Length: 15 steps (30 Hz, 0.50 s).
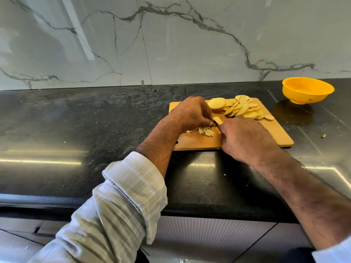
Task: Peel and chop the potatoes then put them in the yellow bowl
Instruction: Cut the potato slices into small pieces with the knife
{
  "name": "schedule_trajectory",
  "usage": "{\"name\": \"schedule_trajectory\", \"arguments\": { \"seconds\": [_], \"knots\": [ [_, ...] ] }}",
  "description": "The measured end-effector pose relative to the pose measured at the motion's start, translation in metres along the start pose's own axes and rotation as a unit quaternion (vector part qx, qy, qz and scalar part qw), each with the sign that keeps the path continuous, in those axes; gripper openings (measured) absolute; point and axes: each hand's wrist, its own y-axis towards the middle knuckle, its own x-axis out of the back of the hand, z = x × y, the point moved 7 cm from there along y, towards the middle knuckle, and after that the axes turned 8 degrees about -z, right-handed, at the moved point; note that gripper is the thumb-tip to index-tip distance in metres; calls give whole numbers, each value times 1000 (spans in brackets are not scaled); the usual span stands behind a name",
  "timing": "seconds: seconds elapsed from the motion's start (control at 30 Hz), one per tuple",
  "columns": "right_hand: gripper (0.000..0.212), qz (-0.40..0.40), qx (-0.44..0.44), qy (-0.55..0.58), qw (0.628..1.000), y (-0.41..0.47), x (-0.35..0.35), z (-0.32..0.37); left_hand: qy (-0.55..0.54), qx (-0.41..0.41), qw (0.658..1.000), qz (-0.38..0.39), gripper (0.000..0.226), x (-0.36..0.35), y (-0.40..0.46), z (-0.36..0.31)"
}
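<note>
A wooden cutting board point(275, 133) lies on the black counter. A heap of round potato slices point(239, 108) covers its far part. Small chopped potato pieces point(207, 131) lie near the board's left front. My left hand point(191, 112) curls over potato pieces at the board's left and pinches a slice point(217, 120). My right hand point(245, 137) grips a knife, of which only a dark bit point(215, 122) shows between the hands. The yellow bowl point(306, 90) stands at the far right and looks empty.
The black stone counter point(76, 118) stretches wide to the left. A marble wall point(171, 38) rises behind it. A small green scrap point(323, 136) lies right of the board. The counter's front edge runs close below my forearms.
</note>
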Motion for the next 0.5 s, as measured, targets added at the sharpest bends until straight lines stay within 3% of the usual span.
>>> {"name": "schedule_trajectory", "arguments": {
  "seconds": [0.23,0.4,0.5],
  "knots": [
    [33,-149,-28,146,978,-18,19,-38,1,-6,1000,-4,8,-3,1,3],
    [31,-168,-46,167,970,-23,28,-65,16,-25,999,-14,32,-3,-4,-12],
    [31,-172,-69,180,966,-22,23,-76,79,-58,995,-35,45,-9,-7,-28]
  ]
}}
